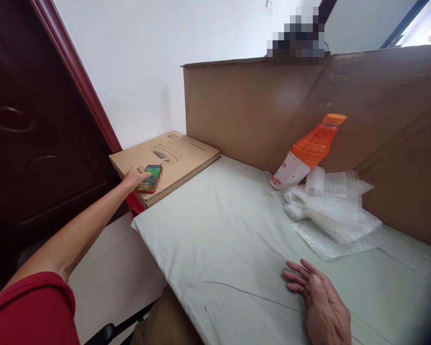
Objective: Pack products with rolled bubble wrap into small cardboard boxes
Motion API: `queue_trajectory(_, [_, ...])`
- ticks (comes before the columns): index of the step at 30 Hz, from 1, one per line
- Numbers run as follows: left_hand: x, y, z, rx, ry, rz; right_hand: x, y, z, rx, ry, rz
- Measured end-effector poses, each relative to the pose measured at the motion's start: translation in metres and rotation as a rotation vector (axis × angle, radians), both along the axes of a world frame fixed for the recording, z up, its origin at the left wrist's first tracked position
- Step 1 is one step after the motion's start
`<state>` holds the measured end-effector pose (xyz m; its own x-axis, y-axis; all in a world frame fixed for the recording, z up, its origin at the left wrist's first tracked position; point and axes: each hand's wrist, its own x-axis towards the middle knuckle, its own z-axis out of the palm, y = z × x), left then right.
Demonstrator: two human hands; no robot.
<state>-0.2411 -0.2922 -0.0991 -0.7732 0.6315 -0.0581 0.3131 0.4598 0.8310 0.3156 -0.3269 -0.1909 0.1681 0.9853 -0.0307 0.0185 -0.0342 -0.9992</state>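
Observation:
My left hand reaches out to the far left and is closed on the left edge of a smartphone. Its lit screen faces up, with the thumb lying over it. The phone is at the near corner of a flat cardboard box; whether it rests on the box or is slightly lifted, I cannot tell. My right hand lies on its side on the pale green tablecloth, fingers apart and nothing in it.
A bottle with an orange cap leans at the right. Around its base lie sheets of bubble wrap. Behind stands a tall cardboard panel. A dark red door is at the left. A black chair armrest shows below.

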Motion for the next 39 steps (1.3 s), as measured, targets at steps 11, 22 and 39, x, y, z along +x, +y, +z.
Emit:
queue_trajectory(11, [0.024,0.001,-0.002,-0.318,0.451,-0.106,-0.002,-0.003,0.007,0.03,-0.097,0.035])
queue_trajectory(22, [0.153,-0.005,-0.031,-0.128,0.7,-0.578,0.002,-0.001,0.001,0.058,-0.13,0.088])
queue_trajectory(39, [0.375,-0.057,-0.094,0.358,0.619,-1.483,-0.008,-0.173,0.024,0.315,-1.118,0.667])
